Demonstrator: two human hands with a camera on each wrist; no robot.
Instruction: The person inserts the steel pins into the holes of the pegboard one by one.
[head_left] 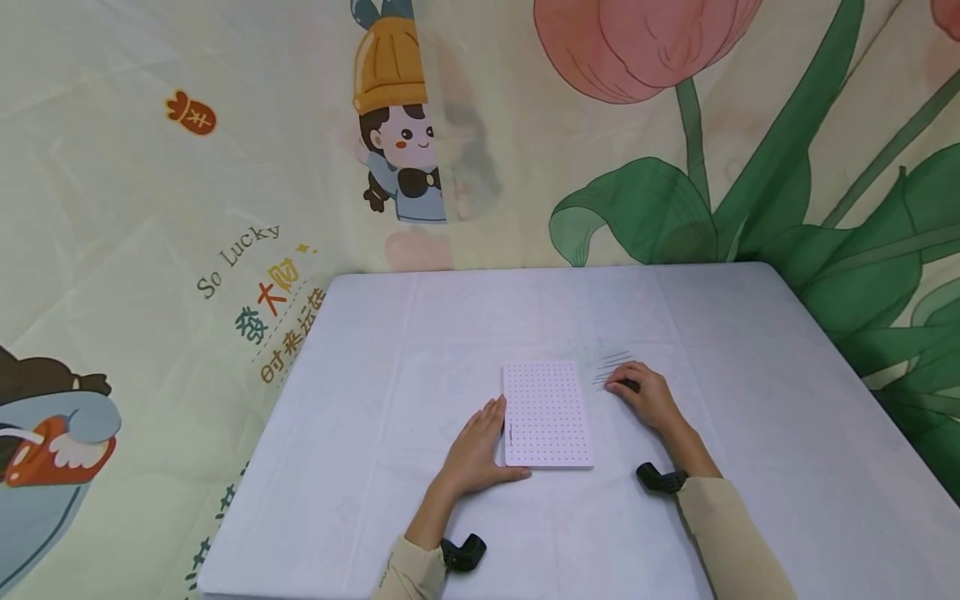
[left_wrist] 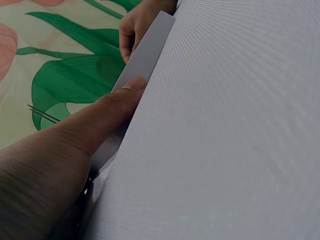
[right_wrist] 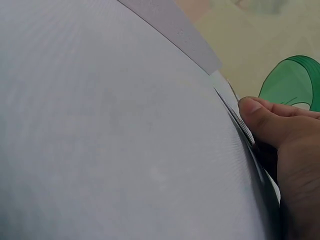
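Observation:
A white board with rows of small holes point(head_left: 547, 417) lies flat on the table. Against its left side rest the straight fingers of my left hand point(head_left: 476, 450), while the thumb touches its near edge. Beyond that thumb, two thin dark pins point(left_wrist: 44, 114) jut out in the left wrist view. To the right of the board lie several thin metal pins point(head_left: 611, 363), roughly side by side. My right hand point(head_left: 648, 398) is at their near end, its thumb and index finger pinched together. In the right wrist view, a thin pin point(right_wrist: 232, 90) runs out from those fingertips.
A white cloth covers the table point(head_left: 420, 333). Behind it hangs a printed curtain point(head_left: 495, 233) with flowers and cartoon figures. Each wrist carries a black camera mount, the left one point(head_left: 465, 552) and the right one point(head_left: 660, 478).

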